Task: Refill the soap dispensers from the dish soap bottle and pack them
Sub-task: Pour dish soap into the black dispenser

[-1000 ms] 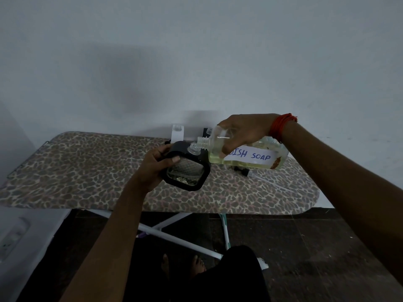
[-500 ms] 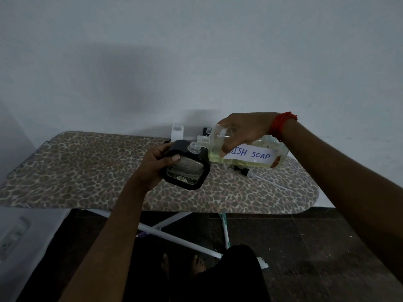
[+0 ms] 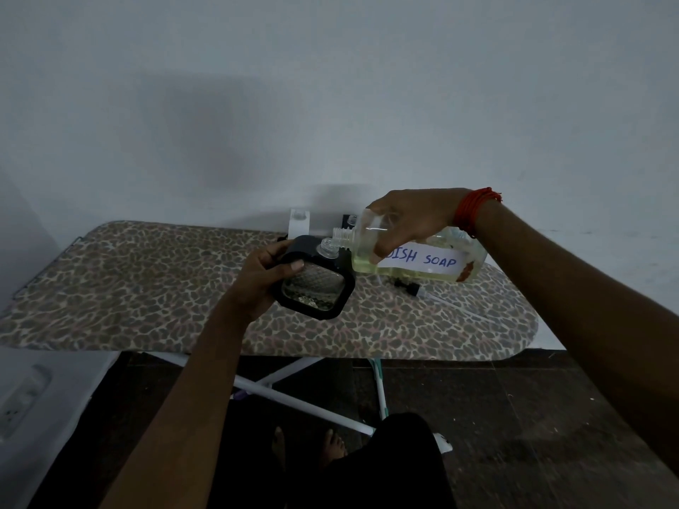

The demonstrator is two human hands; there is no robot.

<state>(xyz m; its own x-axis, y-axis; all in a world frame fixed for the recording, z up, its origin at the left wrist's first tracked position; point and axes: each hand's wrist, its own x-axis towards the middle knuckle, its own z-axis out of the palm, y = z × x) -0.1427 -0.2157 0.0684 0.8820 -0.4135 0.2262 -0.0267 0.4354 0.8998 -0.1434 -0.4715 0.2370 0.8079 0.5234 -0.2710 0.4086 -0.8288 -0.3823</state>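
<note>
Above the leopard-print ironing board (image 3: 147, 281), left hand (image 3: 257, 284) grips a clear square soap dispenser in a black frame (image 3: 316, 288), neck uncapped. Right hand (image 3: 408, 218) clasps a clear plastic bottle labelled DISH SOAP (image 3: 422, 260), tipped near level, mouth just beside that neck. Dispenser looks nearly empty, so filling, capping and packing all remain.

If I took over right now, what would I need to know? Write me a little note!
Left hand: holds the dispenser over the ironing board, opening up.
Right hand: grips the dish soap bottle, tipped on its side, neck at the dispenser's opening.
A pump lies on the board.
Done: dispenser open, bottle lined up.
Left: pour, refit the pump, pack. No stream of soap shows.
</note>
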